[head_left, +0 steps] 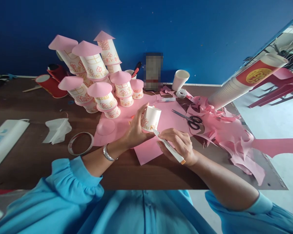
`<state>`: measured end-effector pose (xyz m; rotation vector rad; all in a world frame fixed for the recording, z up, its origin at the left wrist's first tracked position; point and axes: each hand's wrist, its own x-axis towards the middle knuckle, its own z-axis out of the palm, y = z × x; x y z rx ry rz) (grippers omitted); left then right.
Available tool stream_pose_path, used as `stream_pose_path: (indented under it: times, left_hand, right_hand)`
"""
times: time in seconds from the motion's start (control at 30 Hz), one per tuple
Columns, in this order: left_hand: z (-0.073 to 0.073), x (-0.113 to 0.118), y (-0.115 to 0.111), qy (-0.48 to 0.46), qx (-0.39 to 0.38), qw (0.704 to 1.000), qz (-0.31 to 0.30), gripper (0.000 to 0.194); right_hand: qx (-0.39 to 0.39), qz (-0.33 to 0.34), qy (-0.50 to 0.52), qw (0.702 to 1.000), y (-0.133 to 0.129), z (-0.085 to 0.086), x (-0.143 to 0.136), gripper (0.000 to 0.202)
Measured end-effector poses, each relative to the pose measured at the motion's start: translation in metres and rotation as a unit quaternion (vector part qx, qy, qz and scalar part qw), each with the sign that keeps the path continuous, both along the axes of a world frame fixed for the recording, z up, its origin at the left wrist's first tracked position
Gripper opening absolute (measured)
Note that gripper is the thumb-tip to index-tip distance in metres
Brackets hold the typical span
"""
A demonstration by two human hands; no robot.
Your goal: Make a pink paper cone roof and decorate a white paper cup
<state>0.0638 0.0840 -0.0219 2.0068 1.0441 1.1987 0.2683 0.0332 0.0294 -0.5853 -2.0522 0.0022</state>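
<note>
A white paper cup (152, 117) is gripped by my left hand (134, 130), its fingers and thumb wrapped round the side and base. Red flowers and yellowish stems are drawn along the cup's lower part. My right hand (178, 144) is closed on a white marker pen (169, 149) with an orange end. The marker's tip meets the cup near its lower edge, or is very close to it. Pink paper (146, 152) lies beneath both hands. To the left stand several decorated cup towers (92, 66) with pink cone roofs.
Black-handled scissors (191, 122) and a heap of pink paper scraps (229, 130) lie to the right. A tall leaning stack of paper cups (246, 79) rises behind them. A tape roll (80, 143) sits left of my forearm. Another white cup (180, 80) stands near the blue wall.
</note>
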Motion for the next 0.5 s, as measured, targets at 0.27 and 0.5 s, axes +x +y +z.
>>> stream_pose_path:
  times: [0.27, 0.5]
  left_hand:
    - [-0.0008, 0.0006, -0.0013, 0.019, 0.019, 1.000, 0.005, 0.111]
    - [0.0030, 0.0022, -0.0030, 0.010, 0.008, 1.000, 0.003, 0.114]
  right_hand:
    - [0.007, -0.019, 0.005, 1.000, 0.0009, 0.0006, 0.0005, 0.023]
    - [0.000, -0.032, 0.004, 0.999, 0.0008, 0.0028, 0.0025, 0.024]
